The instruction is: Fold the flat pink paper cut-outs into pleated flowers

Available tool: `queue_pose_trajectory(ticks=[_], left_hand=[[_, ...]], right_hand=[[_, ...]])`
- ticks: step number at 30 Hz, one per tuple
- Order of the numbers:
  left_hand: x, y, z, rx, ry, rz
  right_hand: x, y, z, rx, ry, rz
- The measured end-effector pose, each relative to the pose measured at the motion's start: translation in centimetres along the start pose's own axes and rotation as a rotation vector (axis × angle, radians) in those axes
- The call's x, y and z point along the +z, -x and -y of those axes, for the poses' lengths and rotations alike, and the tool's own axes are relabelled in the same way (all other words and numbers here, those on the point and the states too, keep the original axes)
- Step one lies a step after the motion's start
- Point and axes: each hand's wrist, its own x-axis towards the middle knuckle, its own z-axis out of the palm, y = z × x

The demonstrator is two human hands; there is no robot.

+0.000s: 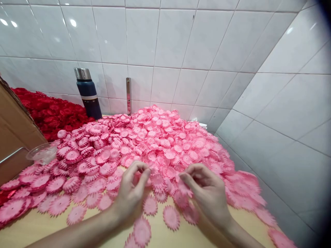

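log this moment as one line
left hand: pinching pink petal disc | right hand: pinching pink disc | pink disc pile on table

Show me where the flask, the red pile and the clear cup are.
flask (89,98): head view, on its dark blue body.
red pile (55,115): head view, on the middle of the red heap.
clear cup (42,153): head view, on its see-through wall.
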Motion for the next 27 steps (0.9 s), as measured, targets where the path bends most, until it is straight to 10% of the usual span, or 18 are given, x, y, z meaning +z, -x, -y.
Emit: queue_pose_trajectory(ticks=[3,9,20,27], left_hand=[[-0.1,-0.2,-0.1,-0.114,0.113,-0.03],[-0.4,-0.5,0.2,0.097,-0.149,-0.106],[-0.8,-0.2,0.7,0.412,-0.512,0.307],[-0.3,-0.4,0.2,0.263,-0.251,-0.142]], right_hand=[[-0.6,-0.8,0.1,0.037,0.049,-0.043],[-0.1,-0.6,-0.1,0.112,0.03,0.125],[1.1,1.1,0.3,0.213,-0.081,0.368],[-0.1,-0.6,-0.1,0.09,0.033,0.071]])
